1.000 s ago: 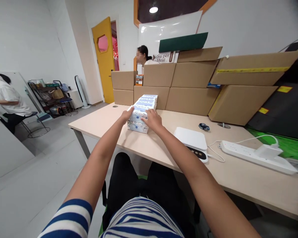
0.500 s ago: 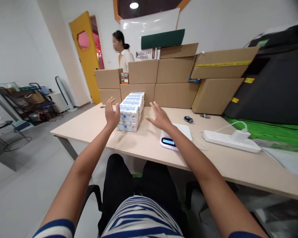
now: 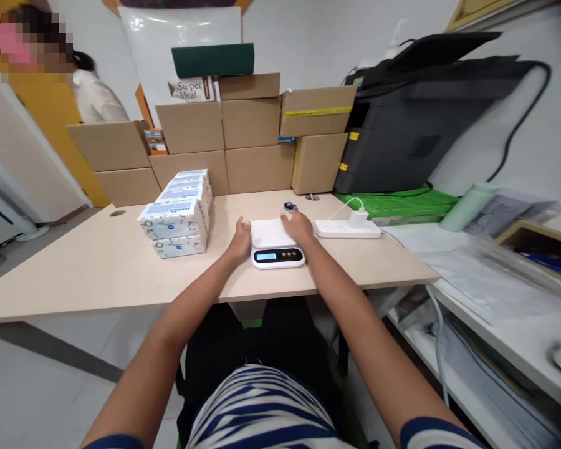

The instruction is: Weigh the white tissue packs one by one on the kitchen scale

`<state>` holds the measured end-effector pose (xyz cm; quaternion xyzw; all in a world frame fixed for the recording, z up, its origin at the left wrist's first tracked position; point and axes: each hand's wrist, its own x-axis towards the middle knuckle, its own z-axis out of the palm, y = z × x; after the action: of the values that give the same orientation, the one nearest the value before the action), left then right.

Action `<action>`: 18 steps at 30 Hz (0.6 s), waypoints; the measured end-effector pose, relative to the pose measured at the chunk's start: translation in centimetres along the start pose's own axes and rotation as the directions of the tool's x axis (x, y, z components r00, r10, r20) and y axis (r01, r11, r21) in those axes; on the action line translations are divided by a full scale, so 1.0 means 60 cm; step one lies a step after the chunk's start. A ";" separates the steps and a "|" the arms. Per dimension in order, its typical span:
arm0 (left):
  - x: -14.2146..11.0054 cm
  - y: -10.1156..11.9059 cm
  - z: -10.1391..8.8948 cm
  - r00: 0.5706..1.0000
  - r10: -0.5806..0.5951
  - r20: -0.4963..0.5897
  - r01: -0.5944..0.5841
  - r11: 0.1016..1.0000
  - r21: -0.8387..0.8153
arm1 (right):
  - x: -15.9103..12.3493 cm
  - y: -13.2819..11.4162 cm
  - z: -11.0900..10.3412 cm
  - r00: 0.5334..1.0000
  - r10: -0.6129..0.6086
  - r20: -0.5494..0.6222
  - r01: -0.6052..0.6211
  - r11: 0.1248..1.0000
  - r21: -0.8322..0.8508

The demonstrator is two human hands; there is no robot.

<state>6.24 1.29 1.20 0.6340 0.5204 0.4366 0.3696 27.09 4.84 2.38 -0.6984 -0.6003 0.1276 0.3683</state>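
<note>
A white digital kitchen scale (image 3: 267,234) lies on the table straight in front of me, its blue display lit and its plate bare. My left hand (image 3: 240,242) holds it by the left side, fingers along the edge. On the opposite side, my right hand (image 3: 299,228) grips the right edge, with the fingertips over the corner of the plate. Left of the scale stand stacked packs of tissues (image 3: 174,217) in a row two layers high, apart from both hands. A small dark object (image 3: 290,206), perhaps a coiled cable, lies just behind the scale.
Cardboard boxes (image 3: 259,168) line the table's back edge. A white power strip (image 3: 348,229) with a plug lies right of the scale. Farther right are a large dark printer (image 3: 402,131) and a pale green bottle (image 3: 468,207). A person (image 3: 98,96) is behind the boxes at left.
My view has turned right. Both hands moved from the air around the tissue packs to the sides of the scale, which now sits more squarely before me. The tissue packs remain standing.
</note>
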 end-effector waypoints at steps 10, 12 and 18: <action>0.011 -0.024 -0.009 0.999 0.030 -0.013 -0.028 0.990 0.135 | -0.072 -0.003 0.004 0.976 -0.167 0.138 0.159 0.985 0.067; 0.014 -0.026 -0.006 0.999 0.039 -0.032 -0.034 0.990 0.137 | -0.078 -0.001 0.007 0.976 -0.178 0.126 0.171 0.983 0.065; 0.016 -0.034 -0.004 0.997 0.044 -0.062 -0.038 0.994 0.101 | -0.072 0.007 0.009 0.964 -0.258 0.066 0.255 0.966 0.050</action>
<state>5.41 2.63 -0.42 0.6478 0.5402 0.4377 0.3113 26.01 0.99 0.59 -0.6021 -0.6958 0.1163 0.3739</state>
